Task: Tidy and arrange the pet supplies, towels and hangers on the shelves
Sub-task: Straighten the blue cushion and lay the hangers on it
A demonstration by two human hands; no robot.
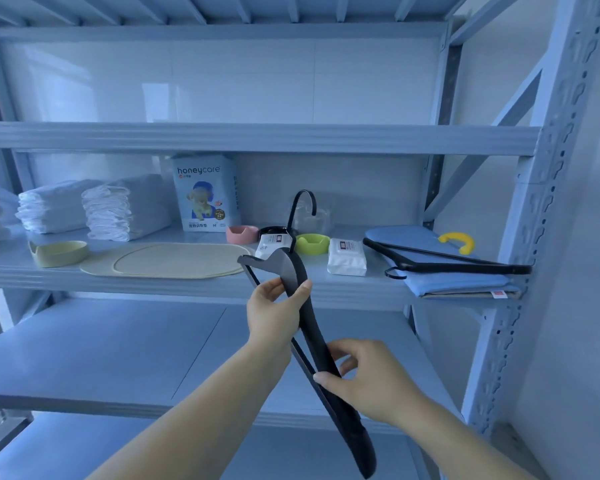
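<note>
A black hanger [297, 271] is held in front of the middle shelf [187, 285], its hook pointing up. My left hand [274, 313] grips its upper part near the neck. My right hand [364, 375] pinches its lower arm. A second black hanger [447, 261] lies on a folded blue mat [458, 282] at the shelf's right end. Two stacks of white towels [94, 207] sit at the back left. A honeycare pet pad pack [205, 192] stands behind a beige feeding mat [167, 259].
On the middle shelf are a beige bowl [58, 252], a pink bowl [242, 233], a green bowl [312, 243], two wipe packs [346, 256] and a yellow hook-shaped piece [457, 241]. The lower shelf [118, 351] lies beneath. The shelf upright [520, 306] stands at right.
</note>
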